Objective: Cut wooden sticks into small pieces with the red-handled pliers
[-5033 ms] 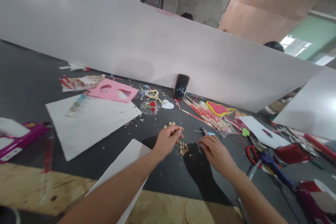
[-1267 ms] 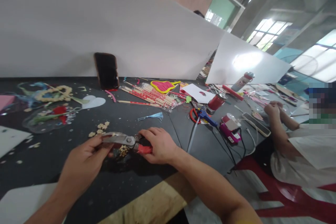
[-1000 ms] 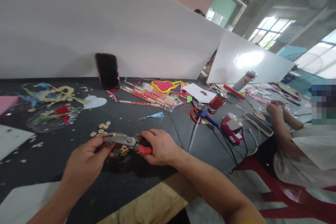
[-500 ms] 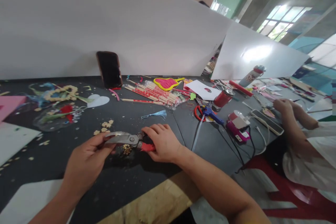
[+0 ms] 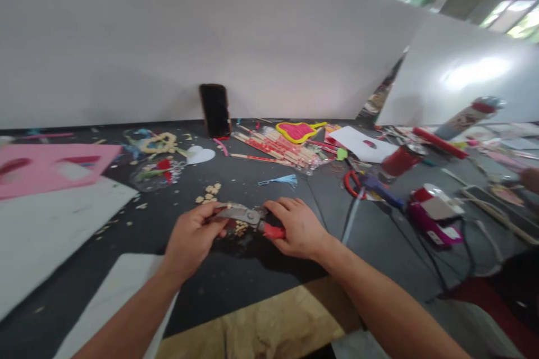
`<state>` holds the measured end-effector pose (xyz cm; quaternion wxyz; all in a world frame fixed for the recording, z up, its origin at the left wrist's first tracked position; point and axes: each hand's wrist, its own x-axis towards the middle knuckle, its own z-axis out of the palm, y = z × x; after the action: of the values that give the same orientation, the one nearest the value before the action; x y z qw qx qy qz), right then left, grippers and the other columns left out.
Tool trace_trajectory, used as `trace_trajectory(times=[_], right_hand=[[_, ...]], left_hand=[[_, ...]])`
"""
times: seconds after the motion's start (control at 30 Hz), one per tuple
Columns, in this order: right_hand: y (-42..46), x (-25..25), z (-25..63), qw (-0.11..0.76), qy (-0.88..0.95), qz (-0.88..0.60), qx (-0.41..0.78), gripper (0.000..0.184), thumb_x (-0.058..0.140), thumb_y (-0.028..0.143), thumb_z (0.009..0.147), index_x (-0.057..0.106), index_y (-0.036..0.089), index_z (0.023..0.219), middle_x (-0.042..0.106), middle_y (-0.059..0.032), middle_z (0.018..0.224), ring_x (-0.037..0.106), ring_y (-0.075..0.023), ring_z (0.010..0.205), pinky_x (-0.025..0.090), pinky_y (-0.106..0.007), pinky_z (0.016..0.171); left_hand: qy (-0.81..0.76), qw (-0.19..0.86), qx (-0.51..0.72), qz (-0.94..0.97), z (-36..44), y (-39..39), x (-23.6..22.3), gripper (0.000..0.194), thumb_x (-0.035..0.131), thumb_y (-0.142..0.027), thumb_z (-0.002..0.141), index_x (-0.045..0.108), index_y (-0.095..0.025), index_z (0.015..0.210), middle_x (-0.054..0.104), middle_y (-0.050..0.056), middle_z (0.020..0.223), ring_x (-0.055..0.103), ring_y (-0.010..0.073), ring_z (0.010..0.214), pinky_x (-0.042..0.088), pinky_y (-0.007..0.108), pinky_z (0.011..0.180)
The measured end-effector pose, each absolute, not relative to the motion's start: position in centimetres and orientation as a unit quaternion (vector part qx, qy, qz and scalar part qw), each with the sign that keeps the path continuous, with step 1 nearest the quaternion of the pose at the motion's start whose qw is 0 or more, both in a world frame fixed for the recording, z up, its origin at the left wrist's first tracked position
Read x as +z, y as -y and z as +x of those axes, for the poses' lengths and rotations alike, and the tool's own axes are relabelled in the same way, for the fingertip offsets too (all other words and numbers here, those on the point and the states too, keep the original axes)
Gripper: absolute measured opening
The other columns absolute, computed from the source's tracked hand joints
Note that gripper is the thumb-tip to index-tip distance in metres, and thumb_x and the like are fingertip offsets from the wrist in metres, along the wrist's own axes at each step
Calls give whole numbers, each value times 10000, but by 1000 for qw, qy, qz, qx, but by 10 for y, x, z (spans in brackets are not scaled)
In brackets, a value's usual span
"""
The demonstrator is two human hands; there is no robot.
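Observation:
My right hand [image 5: 301,227] is closed around the red handles of a pair of pruning shears [image 5: 240,214], whose metal blades point left. At the blades, my left hand [image 5: 191,241] is pinched closed; what lies between its fingertips is hidden by the blades and fingers. Under the shears sits a small heap of tan bits [image 5: 241,228] on the dark table [image 5: 219,280]. Just beyond my left hand lie several pale flower-shaped pieces [image 5: 208,195]. A light blue tassel [image 5: 280,180] rests past my right hand.
A phone [image 5: 215,111] leans against the white partition [image 5: 168,39]. Wrapped printed sticks [image 5: 278,146], a pink-and-yellow shape [image 5: 297,131] and red-handled scissors [image 5: 353,185] lie behind. On the right are a blue glue gun [image 5: 381,188] and cables. Pink foam [image 5: 59,165] lies left.
My view has turned left, so the table things appear farther right and the co-worker is mostly out of frame. Both hands keep their grips at the shears, with little other visible change.

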<state>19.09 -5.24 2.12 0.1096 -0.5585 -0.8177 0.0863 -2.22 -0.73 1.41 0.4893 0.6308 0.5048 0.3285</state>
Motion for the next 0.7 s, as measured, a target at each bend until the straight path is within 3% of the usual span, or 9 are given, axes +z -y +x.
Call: trace_trajectory(times=[0.2,0.47,0.7], right_hand=[[51,18,187,104,816,-563,80,404,473,311,761,468,164,1136,578,-92,989,530,-214,882,367,-330,780],[46,15,183,107,812,-572,39,415,495,282,737,470,154,1130,568,-110,1040,509,-235,936,356,-351,800],[47,19,183,133,806,-572,73,414,511,274,730,477,152,1124,563,-124,1022,505,-241,900,355,-361,772]], left_hand=[[-466,532,381,596,-19,3,11,157,521,-218,733,653,-137,759,636,3,616,510,97,497,398,193,500],[-441,566,432,546,-17,1,11,156,563,-256,714,632,-144,798,639,6,671,547,107,573,430,193,535],[-478,542,405,559,-16,3,17,184,582,-248,677,636,-145,819,647,9,701,552,116,590,429,194,547]])
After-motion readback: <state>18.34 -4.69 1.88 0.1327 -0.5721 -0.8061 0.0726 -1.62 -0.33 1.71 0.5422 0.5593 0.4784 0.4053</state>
